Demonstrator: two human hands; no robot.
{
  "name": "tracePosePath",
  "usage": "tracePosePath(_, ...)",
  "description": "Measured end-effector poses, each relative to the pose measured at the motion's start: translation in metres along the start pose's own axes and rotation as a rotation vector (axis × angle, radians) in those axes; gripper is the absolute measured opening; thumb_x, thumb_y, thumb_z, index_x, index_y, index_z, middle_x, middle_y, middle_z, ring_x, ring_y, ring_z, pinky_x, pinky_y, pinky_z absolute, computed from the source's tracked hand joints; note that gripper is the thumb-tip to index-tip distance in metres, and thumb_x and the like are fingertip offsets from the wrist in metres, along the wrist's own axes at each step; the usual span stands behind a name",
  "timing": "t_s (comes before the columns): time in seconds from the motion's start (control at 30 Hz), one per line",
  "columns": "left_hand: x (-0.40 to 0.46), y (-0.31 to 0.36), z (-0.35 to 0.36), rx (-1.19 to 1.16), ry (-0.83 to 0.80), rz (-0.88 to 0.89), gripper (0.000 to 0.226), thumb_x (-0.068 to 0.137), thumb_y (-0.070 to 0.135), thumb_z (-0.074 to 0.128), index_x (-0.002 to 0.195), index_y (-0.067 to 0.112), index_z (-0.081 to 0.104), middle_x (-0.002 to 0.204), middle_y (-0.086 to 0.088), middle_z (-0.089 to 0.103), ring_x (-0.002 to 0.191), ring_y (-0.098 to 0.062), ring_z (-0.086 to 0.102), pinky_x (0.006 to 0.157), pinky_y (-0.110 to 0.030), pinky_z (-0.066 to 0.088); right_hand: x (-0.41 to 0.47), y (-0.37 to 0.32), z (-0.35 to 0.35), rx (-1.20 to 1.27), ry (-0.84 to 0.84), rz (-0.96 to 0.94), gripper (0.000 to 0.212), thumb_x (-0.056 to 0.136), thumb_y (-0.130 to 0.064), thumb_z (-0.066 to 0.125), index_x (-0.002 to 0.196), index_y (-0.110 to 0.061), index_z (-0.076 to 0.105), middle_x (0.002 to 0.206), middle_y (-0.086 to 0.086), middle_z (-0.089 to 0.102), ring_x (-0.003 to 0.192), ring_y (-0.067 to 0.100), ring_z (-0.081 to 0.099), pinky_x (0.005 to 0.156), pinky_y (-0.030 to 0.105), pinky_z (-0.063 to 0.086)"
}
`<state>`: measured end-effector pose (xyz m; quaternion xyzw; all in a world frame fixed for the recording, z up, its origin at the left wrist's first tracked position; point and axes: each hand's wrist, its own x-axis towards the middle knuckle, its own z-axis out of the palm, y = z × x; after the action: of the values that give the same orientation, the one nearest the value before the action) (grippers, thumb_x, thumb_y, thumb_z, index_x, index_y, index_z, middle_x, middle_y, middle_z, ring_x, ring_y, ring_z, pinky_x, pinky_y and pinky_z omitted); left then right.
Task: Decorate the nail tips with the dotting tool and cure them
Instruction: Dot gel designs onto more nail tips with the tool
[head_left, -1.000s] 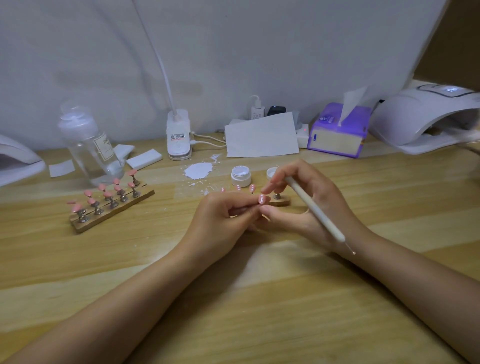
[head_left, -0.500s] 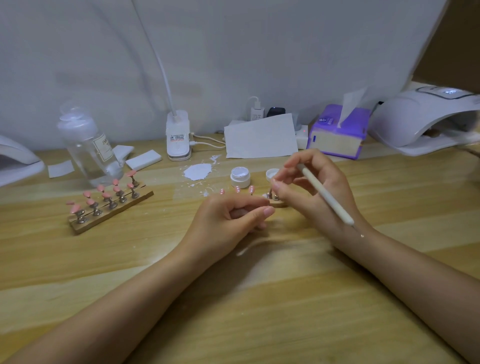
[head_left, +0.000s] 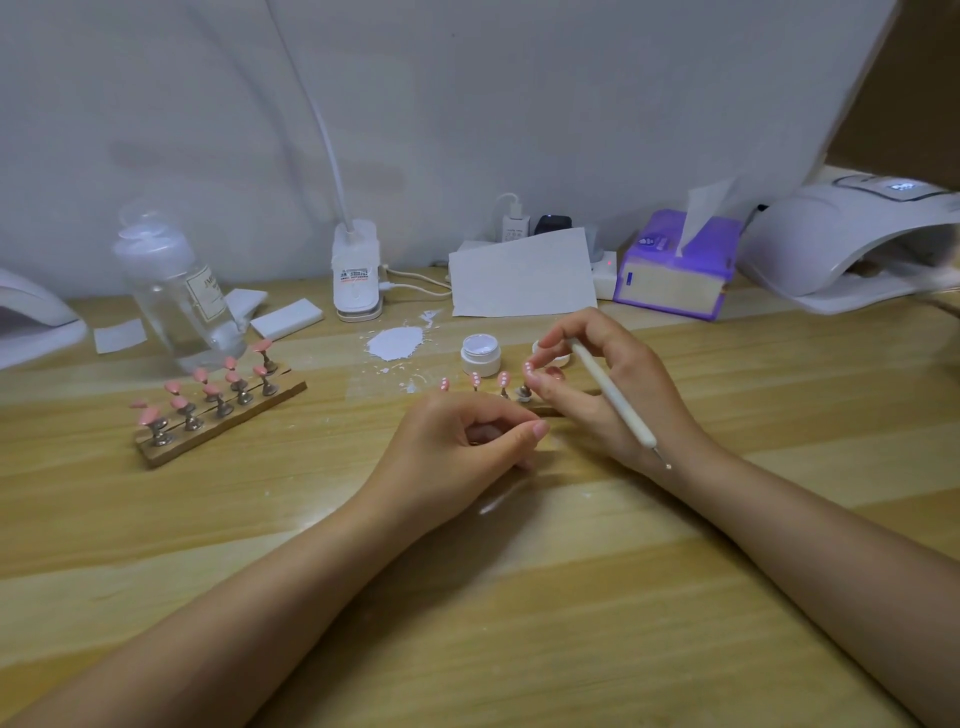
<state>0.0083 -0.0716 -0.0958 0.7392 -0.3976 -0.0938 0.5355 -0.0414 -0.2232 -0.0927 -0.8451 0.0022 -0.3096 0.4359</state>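
Observation:
My right hand (head_left: 618, 387) holds the white dotting tool (head_left: 610, 392) slanted across its palm, metal ball end toward my wrist. Its thumb and forefinger pinch a pink nail tip with white dots (head_left: 529, 370) just above a bare metal stand (head_left: 522, 393) on a wooden strip. Three more dotted pink tips (head_left: 475, 382) stand on that strip, partly hidden behind my left hand (head_left: 467, 441). That hand rests on the table with loosely curled fingers, holding nothing. An open white gel pot (head_left: 480, 353) sits behind the strip. A second wooden holder with several plain pink tips (head_left: 208, 400) stands at the left.
A white curing lamp (head_left: 852, 244) is at the back right, another lamp's edge (head_left: 31, 322) at far left. A clear bottle (head_left: 179, 291), white pads (head_left: 285, 319), spilled white powder (head_left: 397, 343), a lamp base (head_left: 356, 273), paper (head_left: 522, 273) and a purple tissue box (head_left: 675, 270) line the back.
My right hand took the dotted tip from my left hand's fingers and carried it away to the strip's bare stand. My left hand stayed low on the table, now holding nothing.

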Motion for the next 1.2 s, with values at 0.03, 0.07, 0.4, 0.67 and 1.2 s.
tracePosePath(0.03, 0.000, -0.001, 0.000, 0.004, 0.002, -0.001, 0.008, 0.082, 0.012, 0.066, 0.077, 0.014, 0.072, 0.058, 0.003, 0.067, 0.055, 0.005, 0.059, 0.060, -0.010, 0.046, 0.000, 0.000, 0.000, -0.001, -0.001, 0.004, 0.032, 0.076, -0.011, 0.072, 0.081, -0.033, 0.049, 0.079, -0.012, 0.062, 0.079, 0.011, 0.060, 0.077, 0.024, 0.048)
tracePosePath(0.07, 0.000, -0.001, 0.000, 0.009, 0.003, -0.002, 0.008, 0.082, 0.011, 0.066, 0.077, 0.014, 0.072, 0.058, 0.003, 0.067, 0.055, 0.005, 0.059, 0.060, -0.010, 0.046, 0.000, -0.001, 0.000, -0.002, -0.005, 0.008, 0.032, 0.076, -0.011, 0.072, 0.081, -0.032, 0.049, 0.079, -0.012, 0.062, 0.079, 0.012, 0.060, 0.078, 0.025, 0.048)
tracePosePath(0.4, 0.000, -0.004, 0.001, 0.042, 0.014, -0.011, 0.013, 0.082, 0.009, 0.065, 0.074, 0.018, 0.070, 0.061, 0.003, 0.070, 0.055, 0.005, 0.059, 0.060, -0.015, 0.047, 0.000, 0.000, 0.001, -0.035, -0.036, 0.031, 0.031, 0.076, -0.011, 0.072, 0.080, -0.032, 0.050, 0.078, -0.011, 0.063, 0.072, 0.005, 0.055, 0.076, 0.022, 0.046)
tracePosePath(0.67, 0.000, -0.003, 0.001, 0.052, 0.010, -0.017, 0.010, 0.082, 0.008, 0.065, 0.080, 0.014, 0.072, 0.060, 0.005, 0.069, 0.054, 0.007, 0.059, 0.058, -0.010, 0.045, -0.001, -0.001, 0.000, 0.008, 0.006, 0.044, 0.035, 0.074, -0.011, 0.074, 0.081, -0.034, 0.049, 0.084, -0.014, 0.063, 0.080, 0.004, 0.060, 0.070, 0.008, 0.044)
tracePosePath(1.2, 0.000, 0.002, 0.002, 0.172, -0.005, -0.015, 0.025, 0.084, 0.006, 0.061, 0.104, 0.016, 0.069, 0.095, 0.013, 0.068, 0.067, -0.002, 0.065, 0.074, -0.017, 0.048, -0.003, 0.005, -0.010, 0.129, -0.031, 0.142, 0.029, 0.080, -0.002, 0.066, 0.081, -0.027, 0.051, 0.083, 0.000, 0.065, 0.075, 0.021, 0.065, 0.075, 0.026, 0.051)
